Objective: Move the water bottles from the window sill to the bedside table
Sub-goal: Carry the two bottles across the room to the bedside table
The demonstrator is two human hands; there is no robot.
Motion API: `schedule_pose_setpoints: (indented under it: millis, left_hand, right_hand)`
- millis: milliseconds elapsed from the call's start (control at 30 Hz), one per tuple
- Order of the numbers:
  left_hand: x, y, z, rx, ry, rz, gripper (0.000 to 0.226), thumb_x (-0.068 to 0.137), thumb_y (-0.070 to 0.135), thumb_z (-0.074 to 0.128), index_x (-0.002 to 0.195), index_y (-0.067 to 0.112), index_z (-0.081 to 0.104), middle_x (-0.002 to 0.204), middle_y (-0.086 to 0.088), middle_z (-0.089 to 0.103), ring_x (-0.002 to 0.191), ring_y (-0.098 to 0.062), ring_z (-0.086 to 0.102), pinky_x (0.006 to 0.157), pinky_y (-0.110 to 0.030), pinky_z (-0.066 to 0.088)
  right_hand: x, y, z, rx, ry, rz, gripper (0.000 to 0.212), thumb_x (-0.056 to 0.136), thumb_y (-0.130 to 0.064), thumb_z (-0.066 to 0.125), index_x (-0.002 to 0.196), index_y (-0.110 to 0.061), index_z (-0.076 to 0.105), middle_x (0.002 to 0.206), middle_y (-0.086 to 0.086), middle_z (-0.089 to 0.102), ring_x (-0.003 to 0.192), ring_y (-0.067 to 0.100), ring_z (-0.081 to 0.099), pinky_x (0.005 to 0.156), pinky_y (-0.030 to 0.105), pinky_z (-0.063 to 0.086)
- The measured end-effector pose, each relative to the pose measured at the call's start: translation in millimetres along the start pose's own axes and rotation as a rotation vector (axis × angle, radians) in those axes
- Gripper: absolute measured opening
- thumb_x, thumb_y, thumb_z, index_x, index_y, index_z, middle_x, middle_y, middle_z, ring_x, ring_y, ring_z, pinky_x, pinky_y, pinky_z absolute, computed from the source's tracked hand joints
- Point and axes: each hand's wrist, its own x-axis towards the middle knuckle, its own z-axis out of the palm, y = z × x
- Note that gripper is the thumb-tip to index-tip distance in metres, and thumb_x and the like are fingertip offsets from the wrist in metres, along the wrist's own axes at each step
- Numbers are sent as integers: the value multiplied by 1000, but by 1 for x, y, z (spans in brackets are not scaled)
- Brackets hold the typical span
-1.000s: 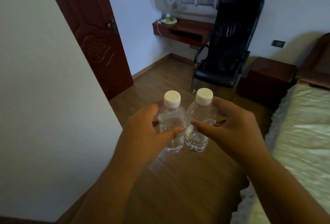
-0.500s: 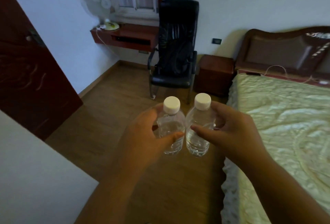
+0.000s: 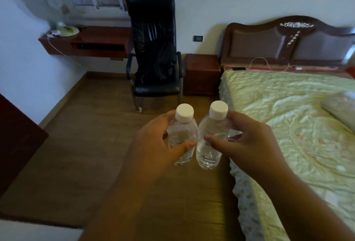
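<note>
Two hands, left [image 3: 153, 144] and right [image 3: 247, 140], each grip a water bottle above the wooden floor [image 3: 80, 154], bed [image 3: 297, 125] alongside.

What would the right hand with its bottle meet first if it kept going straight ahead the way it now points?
Probably nothing close: beyond the right hand and its water bottle lies open wooden floor. Farther along that line stands the bedside table, with the black chair just left of it; depth is uncertain.

Two bare forearms, no sleeves in view, entering from the lower edge beside the bed [image 3: 288, 125]. Left hand [image 3: 153, 148] and right hand [image 3: 249, 140] ungloved, no rings, no watch or band at either wrist, nails short and plain
</note>
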Motion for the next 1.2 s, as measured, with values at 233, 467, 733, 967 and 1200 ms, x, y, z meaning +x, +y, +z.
schedule_pose_setpoints:
  millis: [233, 467, 733, 967, 1200]
  left_hand:
    - [54, -5, 16, 5, -70, -2, 79, 70, 56, 77, 138, 51, 38, 135, 24, 50, 117, 0, 53, 89, -21, 45]
    - [124, 3, 42, 32, -72, -22, 79, 70, 57, 77, 138, 54, 36, 138, 25, 48, 117, 3, 51, 82, -13, 38]
    - [199, 29, 74, 57, 18, -27, 77, 70, 55, 79, 136, 55, 39, 135, 25, 50, 119, 1, 52, 92, -23, 46]
    - [244, 37, 97, 62, 18, -33, 79, 69, 57, 79, 137, 54, 39, 136, 25, 51, 119, 2, 52, 95, -27, 48]
    - [293, 21, 115, 69, -52, -43, 80, 69, 56, 79, 139, 50, 40, 136, 24, 51, 119, 1, 53, 97, -28, 49]
  right_hand:
    - [39, 27, -2, -13, 46, 68, 64, 68, -51, 83, 127, -42, 60, 106, -25, 70, 93, -1, 68, 81, 36, 60]
    - [108, 67, -20, 2, 56, 57, 63, 70, -50, 83, 128, -41, 61, 105, -27, 69, 93, -4, 67, 82, 34, 59]
    - [190, 105, -50, -5, 6, 12, 68, 69, -51, 82, 132, -37, 59, 114, -20, 68, 101, 4, 66, 86, 38, 59]
    - [234, 133, -67, 2, -10, 14, 71, 68, -50, 83, 133, -35, 59, 115, -17, 69, 102, 5, 66, 86, 39, 59]
    - [272, 161, -66, -31, -17, 56, 75, 66, -58, 79, 134, -39, 57, 115, -19, 69, 102, 5, 65, 85, 39, 59]
